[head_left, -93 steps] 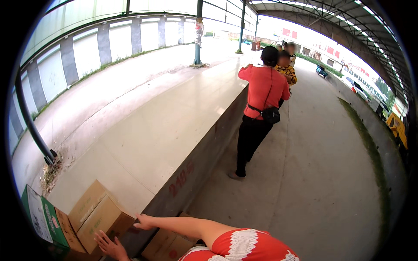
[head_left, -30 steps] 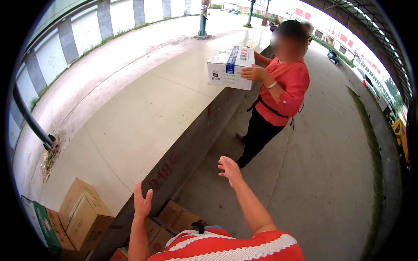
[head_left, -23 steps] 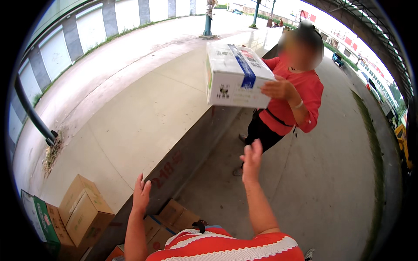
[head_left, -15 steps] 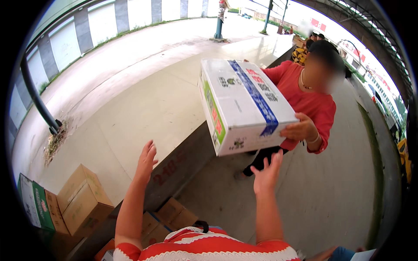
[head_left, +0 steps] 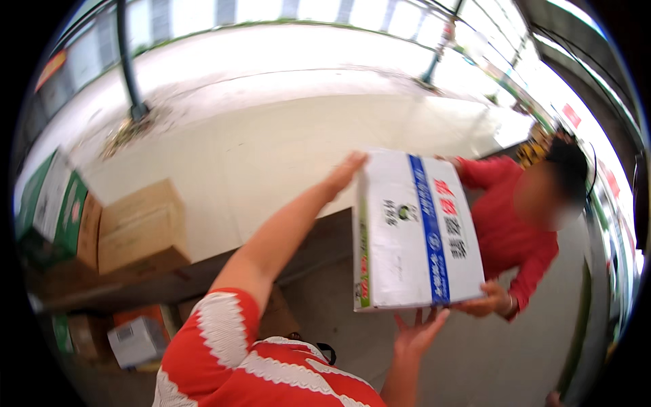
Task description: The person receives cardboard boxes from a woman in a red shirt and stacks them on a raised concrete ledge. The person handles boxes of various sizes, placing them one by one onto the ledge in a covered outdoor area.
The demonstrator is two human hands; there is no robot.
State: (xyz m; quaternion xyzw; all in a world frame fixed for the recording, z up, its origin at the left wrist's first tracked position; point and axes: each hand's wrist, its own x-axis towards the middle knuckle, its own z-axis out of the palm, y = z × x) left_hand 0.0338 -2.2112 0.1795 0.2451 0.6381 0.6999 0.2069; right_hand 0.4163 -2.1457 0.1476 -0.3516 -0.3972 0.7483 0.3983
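A white carton with a blue tape strip and green side trim is held up in front of me, its top tilted toward me. My left hand reaches across and grips its far left corner. Against its near lower edge is my right hand, palm up, with the fingertips hidden under the carton. Facing me, a co-worker in a red top keeps hold of the same carton from the right side. One co-worker's hand is at the near right corner, the other at the far right edge.
A long pale ledge runs along the left. A brown carton and a green-and-white carton stand on its near end. Below lies a small white box among other cartons. A dark green post rises beyond.
My left hand has reached forward and right onto the carton's corner, and my right hand has come up under its near edge. The view has turned left; the co-worker still holds on.
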